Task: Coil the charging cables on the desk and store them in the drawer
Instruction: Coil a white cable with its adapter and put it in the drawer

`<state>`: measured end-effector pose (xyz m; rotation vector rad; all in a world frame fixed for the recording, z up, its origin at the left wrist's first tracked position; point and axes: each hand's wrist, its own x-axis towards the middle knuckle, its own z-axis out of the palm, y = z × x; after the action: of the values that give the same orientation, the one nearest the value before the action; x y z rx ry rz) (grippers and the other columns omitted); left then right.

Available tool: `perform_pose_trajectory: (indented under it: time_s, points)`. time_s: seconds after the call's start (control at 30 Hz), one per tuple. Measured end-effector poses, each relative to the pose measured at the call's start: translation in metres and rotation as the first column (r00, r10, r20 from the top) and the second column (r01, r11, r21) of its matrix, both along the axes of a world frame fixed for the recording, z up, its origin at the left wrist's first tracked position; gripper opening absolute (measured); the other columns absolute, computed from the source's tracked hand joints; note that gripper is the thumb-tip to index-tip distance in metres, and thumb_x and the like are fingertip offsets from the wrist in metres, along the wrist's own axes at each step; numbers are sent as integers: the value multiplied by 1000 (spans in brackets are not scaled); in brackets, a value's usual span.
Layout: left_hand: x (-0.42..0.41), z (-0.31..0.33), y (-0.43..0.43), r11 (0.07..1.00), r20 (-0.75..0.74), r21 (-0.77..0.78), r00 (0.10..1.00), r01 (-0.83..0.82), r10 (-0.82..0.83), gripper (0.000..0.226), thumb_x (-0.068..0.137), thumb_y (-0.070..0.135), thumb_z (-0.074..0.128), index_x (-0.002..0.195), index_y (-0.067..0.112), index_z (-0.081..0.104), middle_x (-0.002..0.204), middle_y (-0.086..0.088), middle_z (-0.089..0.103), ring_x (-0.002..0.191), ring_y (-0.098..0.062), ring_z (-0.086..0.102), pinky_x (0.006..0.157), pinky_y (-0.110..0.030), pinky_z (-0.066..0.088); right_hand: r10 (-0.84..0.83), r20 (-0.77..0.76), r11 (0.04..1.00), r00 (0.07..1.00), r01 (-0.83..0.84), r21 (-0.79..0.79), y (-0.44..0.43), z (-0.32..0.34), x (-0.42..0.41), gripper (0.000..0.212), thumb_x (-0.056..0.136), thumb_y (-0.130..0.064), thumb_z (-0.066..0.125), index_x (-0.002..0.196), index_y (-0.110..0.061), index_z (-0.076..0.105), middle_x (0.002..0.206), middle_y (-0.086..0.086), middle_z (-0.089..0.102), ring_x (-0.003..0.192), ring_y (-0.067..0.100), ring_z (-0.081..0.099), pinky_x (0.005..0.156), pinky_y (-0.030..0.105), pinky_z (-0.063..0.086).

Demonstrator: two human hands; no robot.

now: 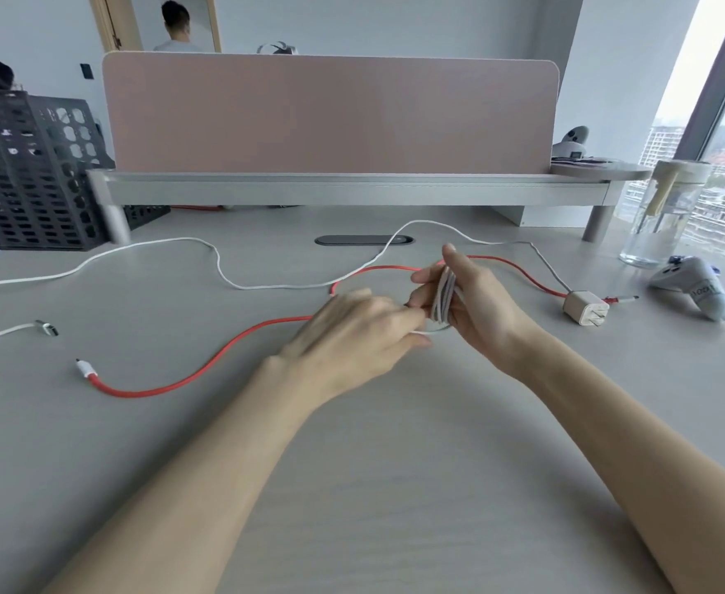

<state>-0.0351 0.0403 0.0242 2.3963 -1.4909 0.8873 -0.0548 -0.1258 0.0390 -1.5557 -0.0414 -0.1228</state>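
My right hand (468, 302) grips a coil of white cable (443, 303) looped several times round its fingers, above the middle of the desk. My left hand (352, 332), blurred by motion, pinches the loose end of that cable just left of the coil. A long white cable (219, 267) runs from the left edge across the desk to a beige plug adapter (586, 314) at the right. A red cable (189, 377) lies in a wide curve under my hands, its white plug at the left. Another white cable end (46, 327) lies at the far left. No drawer is visible.
A pink partition on a grey riser shelf (352, 186) closes the back of the desk. Black mesh crates (22, 173) stand at the back left. At the right are a glass jar (665, 216) and a grey game controller (695, 289), near the window.
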Motion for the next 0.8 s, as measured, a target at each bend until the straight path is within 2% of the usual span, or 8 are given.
perform_pose_trajectory:
  time_s: [0.13, 0.27, 0.4, 0.47, 0.57, 0.67, 0.73, 0.8]
  points:
    - [11, 6, 7, 999, 141, -43, 990, 27, -21, 33, 87, 47, 51, 68, 21, 59, 62, 7, 58, 63, -18, 50, 69, -32, 36, 13, -52, 932, 999, -31, -362, 1, -8, -1, 73, 103, -55, 18, 78, -9, 69, 74, 15, 71, 72, 23, 65, 83, 31, 47]
    - [13, 9, 11, 994, 201, -110, 980, 6, 16, 35, 86, 51, 50, 70, 20, 57, 64, 13, 53, 68, -15, 46, 75, -32, 36, 180, -200, 835, 963, -257, -486, 3, -9, -7, 91, 97, -65, 5, 79, 2, 63, 70, 18, 68, 78, 29, 65, 93, 36, 47]
    - [14, 6, 10, 971, 5, -238, 1000, -9, 10, 33, 88, 43, 48, 100, 15, 62, 70, 21, 38, 72, -11, 46, 75, -30, 36, 305, -274, 857, 912, -388, -339, 5, -1, -14, 72, 96, -67, 11, 72, -9, 46, 50, 10, 40, 63, 29, 54, 68, 33, 44]
    - [13, 2, 9, 961, -214, -274, 973, 29, -90, 29, 96, 29, 49, 119, 16, 60, 69, 24, 45, 75, -6, 53, 73, -26, 39, 363, -269, 856, 892, -433, -281, 3, 3, -18, 69, 94, -69, 12, 66, -13, 40, 50, 6, 29, 58, 26, 49, 63, 31, 37]
    - [8, -1, 1, 931, -535, -363, 807, 49, -251, 23, 102, 19, 41, 103, 20, 64, 75, 22, 55, 75, 5, 51, 75, -16, 39, 431, -197, 845, 880, -471, -253, -2, 5, -19, 60, 95, -64, 18, 60, -20, 38, 47, 1, 23, 52, 21, 45, 60, 28, 34]
    - [7, -3, -5, 932, -674, -362, 693, -7, -257, 31, 104, 30, 33, 99, 32, 63, 96, -2, 52, 86, -4, 48, 84, -19, 39, 455, -161, 851, 876, -481, -212, -6, 5, -19, 51, 96, -55, 28, 57, -24, 32, 42, -6, 21, 47, 18, 40, 52, 25, 31]
    - [5, -1, -4, 922, -749, -384, 600, -46, -282, 34, 104, 32, 31, 107, 26, 64, 104, 6, 51, 97, 3, 48, 88, -16, 38, 497, -163, 841, 852, -519, -149, -8, 4, -19, 48, 95, -56, 32, 59, -24, 31, 40, -8, 21, 46, 17, 38, 50, 24, 30]
    - [2, 2, -4, 909, -791, -415, 509, -39, -339, 34, 104, 37, 29, 107, 32, 62, 104, 16, 58, 101, 1, 53, 87, -27, 45, 538, -164, 828, 827, -555, -79, -8, 5, -19, 46, 94, -54, 34, 58, -25, 32, 37, -9, 23, 45, 15, 38, 48, 22, 31]
